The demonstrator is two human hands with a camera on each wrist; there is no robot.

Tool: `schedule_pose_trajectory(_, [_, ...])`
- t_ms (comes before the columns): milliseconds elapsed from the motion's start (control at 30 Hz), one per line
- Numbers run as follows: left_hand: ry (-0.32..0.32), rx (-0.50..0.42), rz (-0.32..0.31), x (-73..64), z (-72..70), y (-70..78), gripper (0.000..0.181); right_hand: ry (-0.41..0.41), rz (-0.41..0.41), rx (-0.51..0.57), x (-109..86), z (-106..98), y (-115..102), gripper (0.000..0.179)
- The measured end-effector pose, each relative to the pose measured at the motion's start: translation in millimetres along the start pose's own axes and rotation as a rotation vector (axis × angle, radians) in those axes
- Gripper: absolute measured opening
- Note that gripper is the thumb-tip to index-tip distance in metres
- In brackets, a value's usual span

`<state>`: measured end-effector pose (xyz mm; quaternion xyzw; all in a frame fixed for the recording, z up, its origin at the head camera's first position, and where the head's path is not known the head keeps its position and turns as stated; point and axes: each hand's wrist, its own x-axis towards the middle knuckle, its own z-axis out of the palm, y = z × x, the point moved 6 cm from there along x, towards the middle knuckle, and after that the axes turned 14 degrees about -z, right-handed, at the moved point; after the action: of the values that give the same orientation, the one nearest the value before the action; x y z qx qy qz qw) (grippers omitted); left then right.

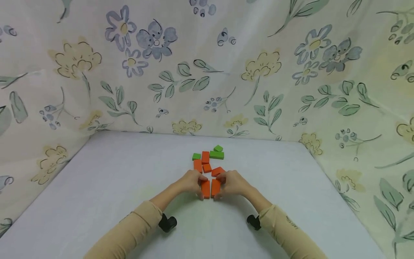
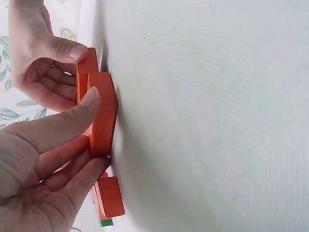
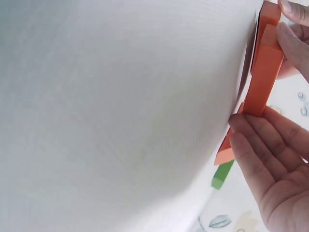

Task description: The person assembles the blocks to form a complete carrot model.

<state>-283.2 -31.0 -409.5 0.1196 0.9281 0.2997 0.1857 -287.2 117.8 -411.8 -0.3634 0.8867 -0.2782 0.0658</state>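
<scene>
Two orange blocks lie side by side on the white table, long sides almost touching. My left hand pinches the left orange block between thumb and fingers. In the left wrist view the thumb lies on that block. My right hand pinches the right orange block by its ends in the same way. The right wrist view shows its fingers at the far end of that block.
Just beyond the hands lie several more orange blocks, and three green blocks behind those. Flowered cloth walls the table at the back and both sides. A black wrist mount sits on each sleeve.
</scene>
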Motion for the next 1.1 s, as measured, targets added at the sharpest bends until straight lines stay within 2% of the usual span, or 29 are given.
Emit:
schedule_pose_trajectory(233, [0.011, -0.018, -0.036, 2.5, -3.6, -8.9, 0.059, 0.015, -0.024, 0.010, 4.6, 3.1, -6.9, 0.060])
schedule_pose_trajectory(433, [0.004, -0.032, -0.038, 4.4, -2.5, -12.9, 0.059, -0.001, -0.031, -0.007, 7.4, 6.0, -7.7, 0.058])
schedule_pose_trajectory(767, [-0.001, -0.033, -0.023, 4.7, -4.8, -10.2, 0.061, -0.020, -0.003, -0.026, 10.2, 3.6, -7.5, 0.059])
schedule_pose_trajectory(1100, [-0.015, -0.039, -0.067, 6.2, -3.9, -12.0, 0.062, -0.050, 0.016, -0.018, 10.4, 4.9, -6.0, 0.065])
